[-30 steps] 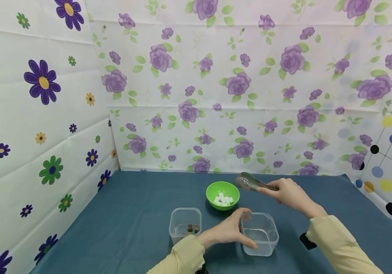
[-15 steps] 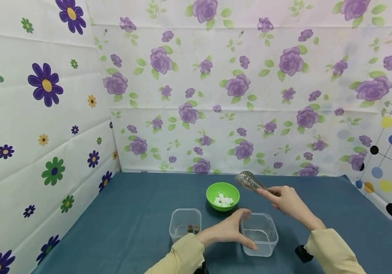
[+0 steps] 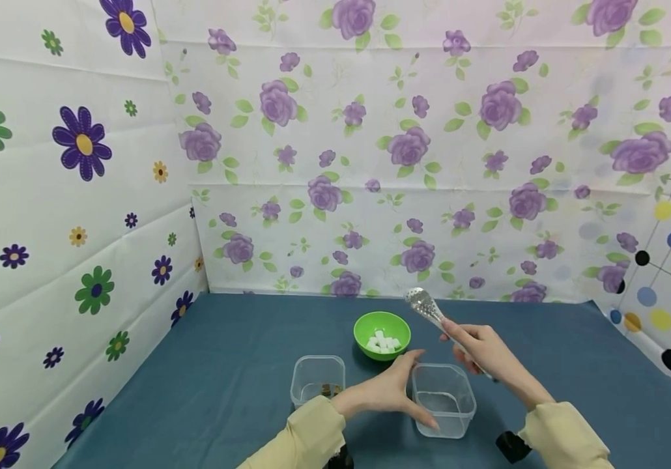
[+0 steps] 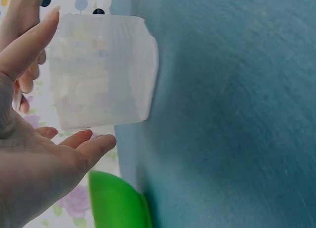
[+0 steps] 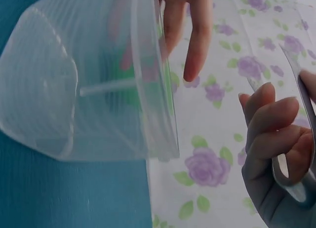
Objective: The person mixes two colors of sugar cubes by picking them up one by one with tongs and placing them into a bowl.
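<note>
My left hand (image 3: 385, 391) is spread with thumb and fingers apart at the left side of a clear plastic container (image 3: 455, 425). In the left wrist view a small gap shows between the fingers (image 4: 96, 146) and that container. Metal tongs (image 3: 427, 306) with a perforated head are held in my right hand (image 3: 482, 352), above and behind the container. Their head points up and left, and nothing shows in it. In the right wrist view, the fingers curl round the tongs' bent end (image 5: 296, 191).
A green bowl (image 3: 363, 344) of white cubes (image 3: 384, 342) stands behind the containers. To the left, a second clear container (image 3: 306, 372) holds small brown pieces (image 3: 326, 389), partly behind my left forearm. Patterned sheets surround the blue tablecloth (image 3: 242, 391).
The left fingers have drawn slightly away from the container's corner. My right hand has lowered a little and turned the tongs more upright. Container and bowl stay where they were.
</note>
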Demonstrator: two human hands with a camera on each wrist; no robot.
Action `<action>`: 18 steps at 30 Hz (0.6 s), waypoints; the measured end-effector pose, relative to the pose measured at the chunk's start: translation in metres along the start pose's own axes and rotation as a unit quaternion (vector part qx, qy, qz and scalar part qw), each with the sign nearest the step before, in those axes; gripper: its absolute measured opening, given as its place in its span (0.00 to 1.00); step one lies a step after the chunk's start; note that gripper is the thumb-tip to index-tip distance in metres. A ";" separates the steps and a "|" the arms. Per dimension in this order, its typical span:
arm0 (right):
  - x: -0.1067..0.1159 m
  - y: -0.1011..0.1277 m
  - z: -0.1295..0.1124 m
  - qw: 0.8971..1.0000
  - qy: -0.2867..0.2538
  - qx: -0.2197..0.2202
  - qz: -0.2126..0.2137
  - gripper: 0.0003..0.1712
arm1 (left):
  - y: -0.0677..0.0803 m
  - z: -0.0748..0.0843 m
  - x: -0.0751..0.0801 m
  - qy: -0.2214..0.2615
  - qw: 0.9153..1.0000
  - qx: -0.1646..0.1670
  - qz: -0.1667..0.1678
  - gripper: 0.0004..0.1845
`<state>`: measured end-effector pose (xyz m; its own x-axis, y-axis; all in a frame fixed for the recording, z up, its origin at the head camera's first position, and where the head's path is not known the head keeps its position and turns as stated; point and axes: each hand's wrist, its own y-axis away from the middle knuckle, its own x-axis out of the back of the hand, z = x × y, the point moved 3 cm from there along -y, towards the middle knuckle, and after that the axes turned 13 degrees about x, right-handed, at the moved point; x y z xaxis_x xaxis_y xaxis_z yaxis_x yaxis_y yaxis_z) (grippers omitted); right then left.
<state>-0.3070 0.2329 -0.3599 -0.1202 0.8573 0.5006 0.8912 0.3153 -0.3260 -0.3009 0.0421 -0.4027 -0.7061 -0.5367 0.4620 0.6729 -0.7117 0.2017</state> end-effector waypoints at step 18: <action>-0.012 -0.001 -0.011 0.995 -0.102 -0.010 0.022 0.34 | 0.049 0.011 0.038 0.003 0.996 -0.021 0.092 0.47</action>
<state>-0.3015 0.2179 -0.3563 -0.1659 0.9352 0.3129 0.9060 0.2699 -0.3260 -0.2922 -0.0080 -0.3659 -0.5736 -0.6616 0.4830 0.7806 -0.6202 0.0775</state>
